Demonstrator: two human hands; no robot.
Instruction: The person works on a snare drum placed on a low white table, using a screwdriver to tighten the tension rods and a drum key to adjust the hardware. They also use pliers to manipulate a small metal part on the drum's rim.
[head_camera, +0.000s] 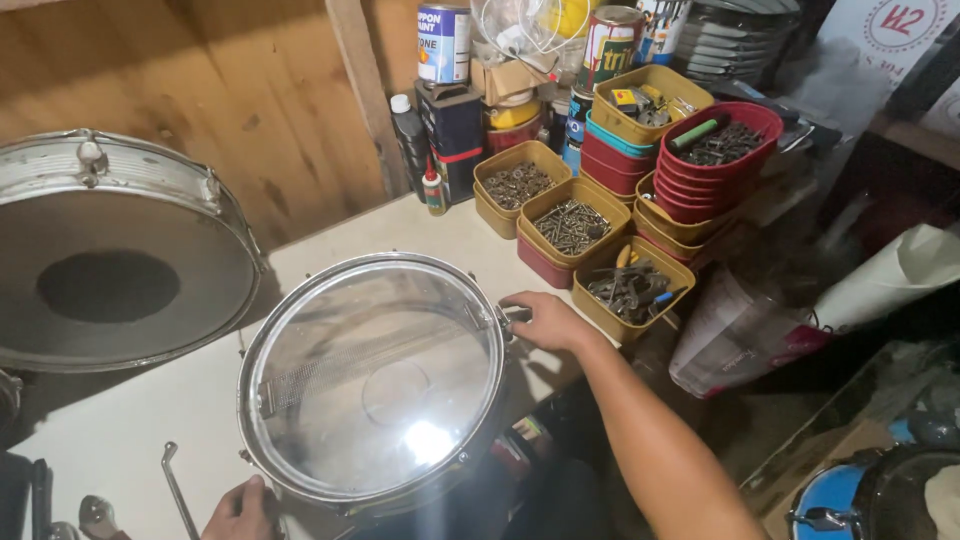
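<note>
Snare drum (372, 385) flat on the counter (130, 440), clear head up, its near edge hanging over the counter's front. Right hand (548, 322) at the far-right rim, fingers curled shut on a small metal lug or key (516, 315) at the hoop; too small to tell which. Left hand (240, 512) low at the near-left rim, thumb up against the hoop, mostly cut off by the picture's edge, so cannot tell whether closed or merely resting. Bent metal rod (176, 487) loose on the counter just beside that hand.

Second drum (110, 250) propped on edge at the left, leaning toward the wooden wall. Behind the right hand, yellow trays of screws (572, 222) and keys (630, 290), more red and yellow trays stacked beyond, paint tins (444, 42) at the back.

Risks, as a judgement: drum likely to tip or slide off the front with any hard twist at the rim, given the overhang and only a light steadying hold. Right elbow or wrist close enough to the nearest tray to knock it and spill small parts. Loose rod apt to roll off if the drum shifts. Thin head easily dented by a dropped tool.
</note>
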